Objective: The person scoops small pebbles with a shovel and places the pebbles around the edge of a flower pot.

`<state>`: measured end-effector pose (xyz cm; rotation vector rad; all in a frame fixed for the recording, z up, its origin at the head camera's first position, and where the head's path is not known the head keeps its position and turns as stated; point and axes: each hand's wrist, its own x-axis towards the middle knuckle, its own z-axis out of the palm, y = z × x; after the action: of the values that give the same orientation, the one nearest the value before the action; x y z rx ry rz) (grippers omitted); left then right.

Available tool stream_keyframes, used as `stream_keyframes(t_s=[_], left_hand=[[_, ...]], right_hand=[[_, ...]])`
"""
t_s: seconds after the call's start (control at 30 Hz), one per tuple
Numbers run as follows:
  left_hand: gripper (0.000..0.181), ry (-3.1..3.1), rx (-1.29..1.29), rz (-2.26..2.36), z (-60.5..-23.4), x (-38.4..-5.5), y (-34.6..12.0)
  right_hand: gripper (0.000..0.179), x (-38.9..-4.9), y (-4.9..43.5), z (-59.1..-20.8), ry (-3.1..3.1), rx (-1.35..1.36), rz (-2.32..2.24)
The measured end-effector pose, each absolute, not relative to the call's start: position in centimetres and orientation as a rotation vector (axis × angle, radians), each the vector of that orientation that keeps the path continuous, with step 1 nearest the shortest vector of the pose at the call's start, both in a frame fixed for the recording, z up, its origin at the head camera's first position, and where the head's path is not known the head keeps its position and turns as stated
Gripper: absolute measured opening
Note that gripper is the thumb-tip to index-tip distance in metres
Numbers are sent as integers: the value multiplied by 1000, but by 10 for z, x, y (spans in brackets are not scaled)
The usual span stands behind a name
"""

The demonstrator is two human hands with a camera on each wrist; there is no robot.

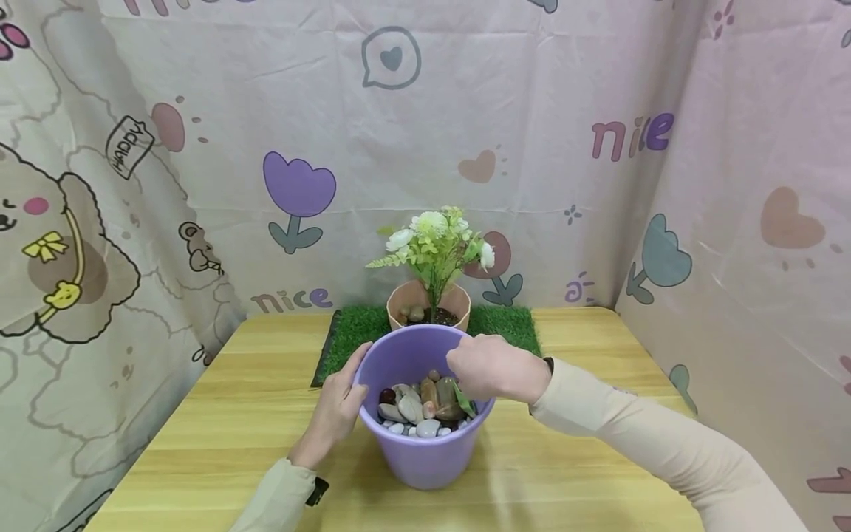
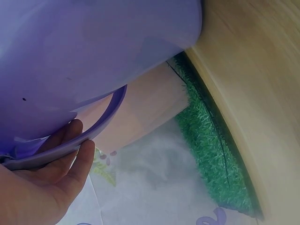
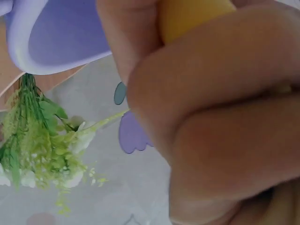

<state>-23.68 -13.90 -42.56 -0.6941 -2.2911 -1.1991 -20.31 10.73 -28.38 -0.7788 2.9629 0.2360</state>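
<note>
A purple plastic bucket stands upright on the table. Inside it lie several stones, pale, brown and grey. At the bucket's left side my left hand grips the rim; in the left wrist view its fingers curl round a purple curved band at the bucket's edge. My right hand is over the bucket's right rim, its fingers wrapped round a yellow handle. Below that fist a green blade shows among the stones, apparently of the same small trowel; the join is hidden.
Behind the bucket, a pink pot holds white and green artificial flowers, dark soil and some stones. It stands on a green turf mat on the wooden table. Printed cloth hangs at the back and both sides.
</note>
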Motion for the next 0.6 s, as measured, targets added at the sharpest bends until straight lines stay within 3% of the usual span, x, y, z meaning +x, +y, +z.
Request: stream_keyframes(t_s=[0.37,0.6], left_hand=[[64,-2295,-683,-1212,-428,-236,-138],[63,-2290,-679,-1208,-426,-236,-139]], right_hand=[[25,-194,116,-293,3232,-1075,481],[36,-198,127,-291,3269,-1099,434]])
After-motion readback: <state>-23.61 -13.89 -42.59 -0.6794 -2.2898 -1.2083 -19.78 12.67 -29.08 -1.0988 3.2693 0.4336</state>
